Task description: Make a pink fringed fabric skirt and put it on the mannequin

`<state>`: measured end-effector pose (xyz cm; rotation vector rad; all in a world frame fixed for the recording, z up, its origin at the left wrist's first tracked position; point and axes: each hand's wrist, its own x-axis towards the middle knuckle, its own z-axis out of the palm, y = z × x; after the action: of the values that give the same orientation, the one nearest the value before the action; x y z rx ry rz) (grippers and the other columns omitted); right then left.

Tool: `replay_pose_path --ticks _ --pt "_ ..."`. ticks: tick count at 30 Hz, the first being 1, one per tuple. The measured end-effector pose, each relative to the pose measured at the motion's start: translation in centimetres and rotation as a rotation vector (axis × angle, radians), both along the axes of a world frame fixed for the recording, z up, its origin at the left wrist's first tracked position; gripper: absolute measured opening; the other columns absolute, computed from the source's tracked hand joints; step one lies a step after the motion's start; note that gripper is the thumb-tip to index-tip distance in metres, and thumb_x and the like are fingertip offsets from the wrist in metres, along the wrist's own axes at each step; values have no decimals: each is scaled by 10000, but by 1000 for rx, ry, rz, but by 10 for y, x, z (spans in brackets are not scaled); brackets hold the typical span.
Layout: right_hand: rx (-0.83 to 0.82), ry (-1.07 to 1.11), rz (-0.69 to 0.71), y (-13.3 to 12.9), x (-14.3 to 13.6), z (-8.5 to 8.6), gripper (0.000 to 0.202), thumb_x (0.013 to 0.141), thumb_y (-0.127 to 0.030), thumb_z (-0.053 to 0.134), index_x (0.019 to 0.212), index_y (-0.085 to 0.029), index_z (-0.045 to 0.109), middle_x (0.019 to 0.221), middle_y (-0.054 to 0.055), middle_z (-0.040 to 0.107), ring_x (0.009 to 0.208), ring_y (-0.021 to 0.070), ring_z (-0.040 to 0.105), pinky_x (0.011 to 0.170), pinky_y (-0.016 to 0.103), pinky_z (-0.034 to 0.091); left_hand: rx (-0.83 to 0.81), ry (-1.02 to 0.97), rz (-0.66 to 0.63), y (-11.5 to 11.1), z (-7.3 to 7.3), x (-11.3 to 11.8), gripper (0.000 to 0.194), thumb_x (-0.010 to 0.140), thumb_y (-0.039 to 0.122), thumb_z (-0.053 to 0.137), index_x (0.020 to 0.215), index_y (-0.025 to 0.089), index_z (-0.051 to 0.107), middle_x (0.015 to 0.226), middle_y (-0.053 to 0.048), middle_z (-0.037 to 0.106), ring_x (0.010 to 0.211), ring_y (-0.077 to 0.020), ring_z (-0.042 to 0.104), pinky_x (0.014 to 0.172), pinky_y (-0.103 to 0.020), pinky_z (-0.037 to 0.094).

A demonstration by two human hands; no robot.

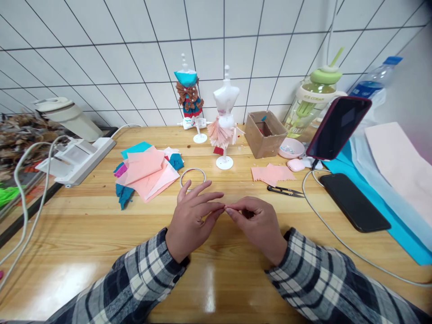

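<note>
My left hand (194,220) and my right hand (258,225) meet fingertip to fingertip above the wooden table (202,288). Thumb and index finger are pinched on each hand, and what they hold is too small to make out. The other fingers of the left hand are spread. Behind the hands stands a small white mannequin (226,99) with a pink pleated paper skirt (221,132). A ring-shaped wire (182,176) lies just beyond the left fingers. Pink paper sheets (145,168) are piled with blue pieces to the left.
A dressed mannequin (189,96), a cardboard box (265,135) and a pink dish (291,147) stand at the back. Black snips (285,191) lie by a cut pink strip (272,173). On the right are a flat phone (354,202), a propped phone (339,128) and a cable (330,229).
</note>
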<state>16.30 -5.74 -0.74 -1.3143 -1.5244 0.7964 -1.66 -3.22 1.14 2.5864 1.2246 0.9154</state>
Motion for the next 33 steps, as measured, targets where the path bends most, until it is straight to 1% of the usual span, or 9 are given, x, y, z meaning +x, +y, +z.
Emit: replay_pose_path --ticks 5,8,11,14,17,21,24,30,33 --pt "11 -151 126 15 20 -1 147 823 -335 655 876 -233 745 695 -4 669 549 110 489 523 242 392 -81 -87 -47 4 -5 -2 131 832 177 613 875 247 716 986 -7 752 1172 -241 587 1031 -457 410" --pt "90 -305 -27 38 53 -4 271 841 -358 631 1067 -225 700 858 25 700 632 139 528 593 277 429 -288 -215 0 6 -7 -1 102 832 229 623 806 222 721 919 -25 761 1118 -227 624 960 -381 486" --pt "200 -600 -41 59 85 -9 153 838 -315 631 901 -236 745 929 47 705 893 216 578 792 349 427 -527 -302 1 7 -7 0 123 815 284 643 792 205 734 876 -47 763 1076 -226 649 918 -346 513" --pt "166 -752 69 66 99 -12 152 840 -312 624 888 -245 751 945 46 705 921 226 568 813 358 415 -674 -351 -10 7 -6 1 148 780 318 675 784 190 749 881 -68 761 1048 -234 658 924 -350 506" --pt "105 -827 153 62 95 -10 170 831 -350 633 906 -246 746 932 42 701 909 221 564 818 351 409 -760 -436 20 8 -5 2 164 768 325 680 733 173 727 815 -75 759 1013 -235 666 910 -351 507" --pt "41 -921 149 57 83 -5 169 828 -343 641 917 -232 731 937 46 693 921 221 551 815 341 390 -858 -526 69 7 -8 4 179 758 338 678 728 162 687 731 -72 746 953 -243 683 838 -349 530" --pt "6 -983 145 57 77 -5 129 853 -308 616 876 -234 720 908 43 685 904 216 540 793 333 374 -857 -534 64 7 -10 6 166 774 324 659 733 164 670 729 -75 745 1042 -247 655 914 -369 496" --pt "58 -1162 74 51 59 -11 171 916 -201 485 874 -173 648 897 88 630 884 244 513 742 356 355 -850 -526 43 8 -13 7 138 793 302 633 764 168 644 760 -82 747 1116 -243 622 950 -384 470" --pt "92 -1132 40 49 54 -9 185 928 -176 439 887 -155 618 900 106 615 879 241 511 746 355 359 -858 -529 54 8 -13 8 146 795 303 627 759 163 637 774 -90 748 1077 -245 641 922 -381 483"
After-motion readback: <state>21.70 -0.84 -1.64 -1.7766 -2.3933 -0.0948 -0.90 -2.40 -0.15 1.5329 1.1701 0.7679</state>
